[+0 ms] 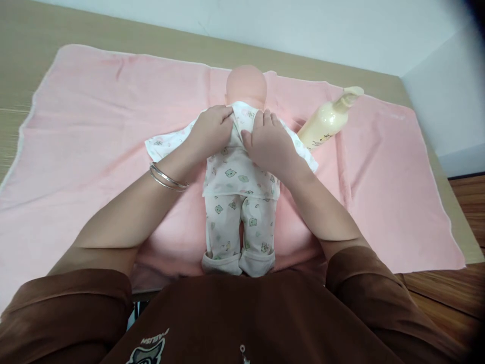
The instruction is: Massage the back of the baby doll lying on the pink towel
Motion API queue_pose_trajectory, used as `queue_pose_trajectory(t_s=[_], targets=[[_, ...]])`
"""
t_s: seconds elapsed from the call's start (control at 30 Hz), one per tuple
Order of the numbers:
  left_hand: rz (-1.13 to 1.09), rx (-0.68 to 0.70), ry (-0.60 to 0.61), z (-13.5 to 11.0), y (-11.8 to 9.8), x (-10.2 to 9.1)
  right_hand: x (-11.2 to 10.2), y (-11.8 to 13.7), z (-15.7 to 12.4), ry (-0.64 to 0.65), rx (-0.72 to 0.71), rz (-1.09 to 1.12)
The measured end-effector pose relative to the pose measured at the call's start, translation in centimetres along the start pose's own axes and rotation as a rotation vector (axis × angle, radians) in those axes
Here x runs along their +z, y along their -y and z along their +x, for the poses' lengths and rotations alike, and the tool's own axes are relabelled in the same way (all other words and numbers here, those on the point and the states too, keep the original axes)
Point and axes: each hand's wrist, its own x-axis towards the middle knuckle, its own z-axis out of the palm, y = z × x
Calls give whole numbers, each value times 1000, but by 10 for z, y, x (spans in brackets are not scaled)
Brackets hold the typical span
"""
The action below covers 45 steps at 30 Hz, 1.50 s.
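left of the vinyl baby doll on its pink towel, silver bangles circle my wrist; my left hand rests fingers together on its printed cotton jacket, my right hand fingers slightly apart, neither clamped. its trousers are on, jacket sides lie spread; right of it leans a cream pump bottle.

A flat terry towel is lying across a wooden tabletop, and a vinyl baby doll is lying at its centre, head toward the frame's top, feet toward the bottom. A printed cotton baby suit is covering the doll's body, while a plastic pump bottle is lying on the towel just right of the doll.
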Motion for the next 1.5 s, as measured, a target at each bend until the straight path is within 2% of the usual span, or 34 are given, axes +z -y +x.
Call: queue_pose_trajectory(t_s=[0.13, 0.23, 0.3, 0.4, 0.5, 0.73, 0.87, 1.03, 1.23, 1.33, 1.43, 1.5], targets=[[98, 22, -54, 4, 8, 8, -4, 10, -7, -68, -30, 12], [270, 63, -64, -4, 5, 18, -10, 3, 4, -71, 45, 38], [304, 102, -65, -12, 1, 23, -11, -4, 15, -78, 104, 74], [113, 126, -91, -18, 0, 28, -7, -13, 25, -74, 132, 116], [-22, 83, -88, -12, 5, 27, 0, -13, 21, -35, 97, 85], [-52, 24, -116, 7, 25, 25, 8, 6, -7, -101, -30, 85], [-58, 71, -115, -3, 24, 34, 0, -1, 4, -61, -4, 83], [-51, 162, -199, -21, 13, 38, -10, -17, 23, 10, 78, 115], [-57, 37, -190, -3, 19, 29, -3, -2, 0, -22, -19, -20], [-4, -18, -153, 2, 14, 24, 0, 8, -10, -73, -19, -23], [57, -50, -118, 1, 9, 25, -1, 8, -5, -80, -17, 16], [21, -49, -127, 0, 11, 30, -3, 3, 4, -74, 22, 49]])
